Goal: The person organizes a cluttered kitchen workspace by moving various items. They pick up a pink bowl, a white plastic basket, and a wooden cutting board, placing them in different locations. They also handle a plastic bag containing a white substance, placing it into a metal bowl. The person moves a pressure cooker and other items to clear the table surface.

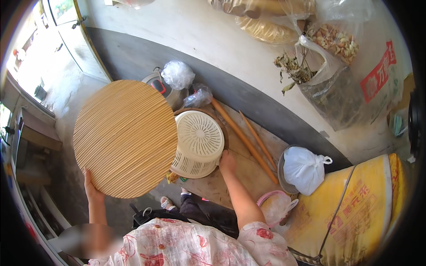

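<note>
My left hand [93, 189] grips the lower left edge of a round ribbed wooden or bamboo board [126, 139], held up over the floor and the table's left end. My right hand [227, 162] is at the lower right rim of a cream plastic colander [200, 133], which lies upside down; the fingers are partly hidden, so I cannot tell how firmly they hold it. The board covers the colander's left edge. Beneath the colander, the brown rim of a round basket [226, 133] shows. Two wooden rolling pins, one thick [244, 141] and one thin [258, 141], lie to the right.
A metal pan [283, 176] with a tied white bag [303, 168] and a pink basin [268, 196] stand on the right, near a large yellow sack [349, 206]. Crumpled plastic bags [178, 74] lie along the wall. Filled bags [332, 93] hang above. An open door [80, 40] is at upper left.
</note>
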Demonstrator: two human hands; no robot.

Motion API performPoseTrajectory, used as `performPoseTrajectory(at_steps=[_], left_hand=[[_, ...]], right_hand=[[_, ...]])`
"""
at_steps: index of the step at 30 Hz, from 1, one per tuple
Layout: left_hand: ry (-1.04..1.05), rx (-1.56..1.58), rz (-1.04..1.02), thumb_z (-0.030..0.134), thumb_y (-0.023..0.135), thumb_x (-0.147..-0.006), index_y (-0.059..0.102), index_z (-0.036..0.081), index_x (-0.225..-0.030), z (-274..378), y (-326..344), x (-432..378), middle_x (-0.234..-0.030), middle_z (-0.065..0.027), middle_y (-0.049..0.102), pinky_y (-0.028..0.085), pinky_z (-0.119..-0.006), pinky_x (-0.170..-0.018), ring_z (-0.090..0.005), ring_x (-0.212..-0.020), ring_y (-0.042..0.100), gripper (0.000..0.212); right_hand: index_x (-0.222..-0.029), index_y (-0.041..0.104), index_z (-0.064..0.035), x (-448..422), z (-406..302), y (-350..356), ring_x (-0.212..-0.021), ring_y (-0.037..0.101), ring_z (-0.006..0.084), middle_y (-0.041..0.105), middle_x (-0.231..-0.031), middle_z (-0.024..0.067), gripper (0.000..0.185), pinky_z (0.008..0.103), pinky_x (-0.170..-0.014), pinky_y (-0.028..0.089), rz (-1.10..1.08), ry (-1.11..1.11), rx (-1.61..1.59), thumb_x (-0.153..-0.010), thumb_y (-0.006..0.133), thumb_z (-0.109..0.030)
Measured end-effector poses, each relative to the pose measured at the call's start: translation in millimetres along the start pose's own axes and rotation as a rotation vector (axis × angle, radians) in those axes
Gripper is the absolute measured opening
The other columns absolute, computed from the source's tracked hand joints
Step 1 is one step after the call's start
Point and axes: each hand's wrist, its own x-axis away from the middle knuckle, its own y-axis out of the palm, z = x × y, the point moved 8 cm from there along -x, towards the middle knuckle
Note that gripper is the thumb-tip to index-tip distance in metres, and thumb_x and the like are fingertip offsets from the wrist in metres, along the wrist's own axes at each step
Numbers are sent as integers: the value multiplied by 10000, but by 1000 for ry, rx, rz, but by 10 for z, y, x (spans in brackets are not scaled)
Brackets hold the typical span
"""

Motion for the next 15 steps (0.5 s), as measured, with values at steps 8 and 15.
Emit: performPoseTrajectory(at_steps=[8,15], left_hand=[[-66,-51,-163,312,442,-846,461,58,-1094,-172,379,-165,-1033,-90,538,462,-333,-761,-207,-910,534,355],[-118,-151,-286,280,466,-840,476,48,-1042,-532,977,-167,-971,-78,554,472,-316,-724,-186,-856,552,308]], right_hand=[[-1097,427,-26,67,-161,-224,-816,548,315,573,-871,178,345,420,-658,429,-29,-102,14,-768,469,-123],[-1146,395,-66,589,-177,-544,-779,565,178,568,-911,80,403,292,-610,455,-163,34,-1247,-816,501,-273]])
